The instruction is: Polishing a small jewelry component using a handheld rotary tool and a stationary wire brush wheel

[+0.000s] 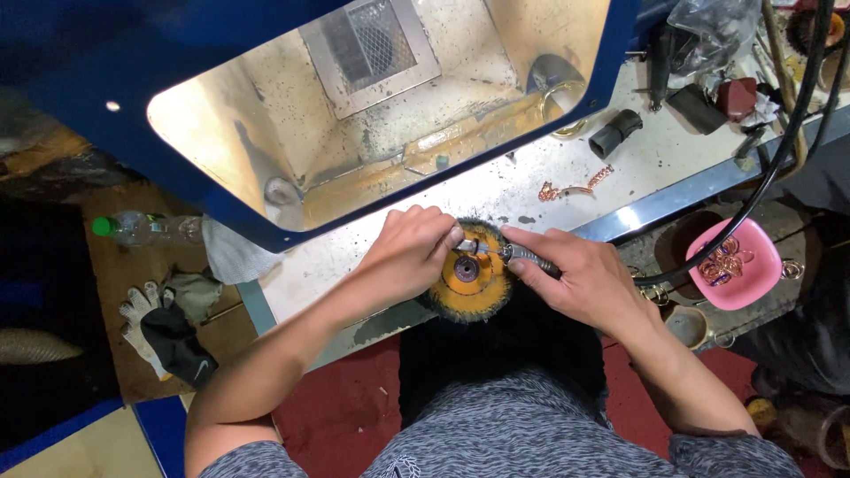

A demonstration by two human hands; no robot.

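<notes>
A round yellow buffing wheel (474, 281) with a dark bristly rim sits at the front edge of the white bench (496, 186). My left hand (409, 252) rests over its upper left side, fingertips pinching a small metal piece against the wheel. My right hand (580, 274) grips a slim metal tool (524, 257) whose tip points at the wheel's hub. Both hands are close together over the wheel.
A blue hood (221, 204) with a lit beige interior and mesh vent stands behind the wheel. Copper pieces (571, 188) lie on the bench. A pink bowl (733, 264) of copper rings sits right. Gloves (168, 323) and a plastic bottle (142, 227) lie left. A black hose (779, 150) runs along the right.
</notes>
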